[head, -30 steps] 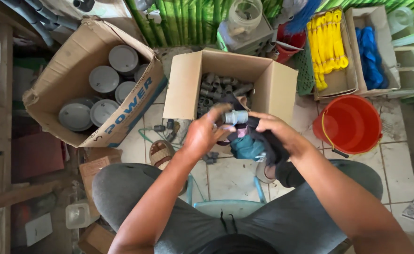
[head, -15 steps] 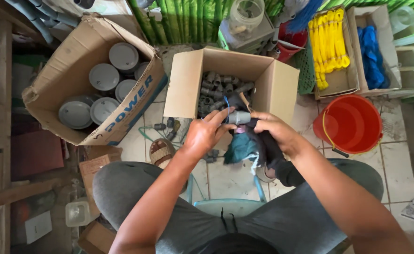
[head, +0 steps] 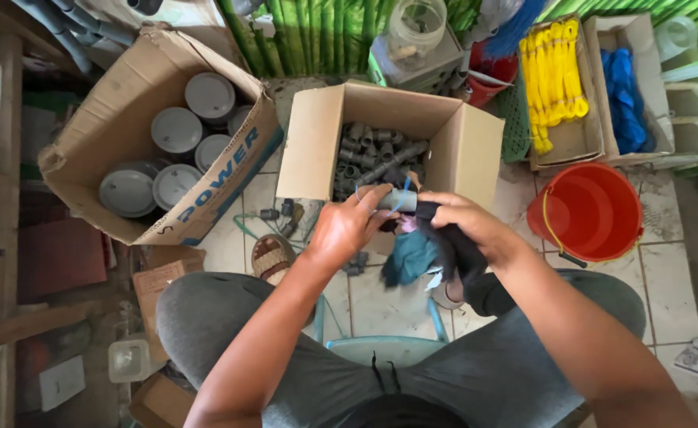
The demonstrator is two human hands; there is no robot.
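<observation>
Over our lap, just near the open box of grey fittings (head: 380,154) | left hand (head: 347,230) pinched the grey pipe piece (head: 396,200) | right hand (head: 464,226) gripped its other end with dark rags (head: 432,250) | hands close together

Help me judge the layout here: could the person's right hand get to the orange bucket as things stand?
Probably yes. The orange bucket stands open on the floor just beyond the right hand, nothing between them, but that hand is wrapped in a dark cloth around a grey pipe fitting.

Matt grey plastic fitting (head: 396,200), soft dark cloth (head: 444,246), rough brown cardboard box (head: 317,143)
</observation>
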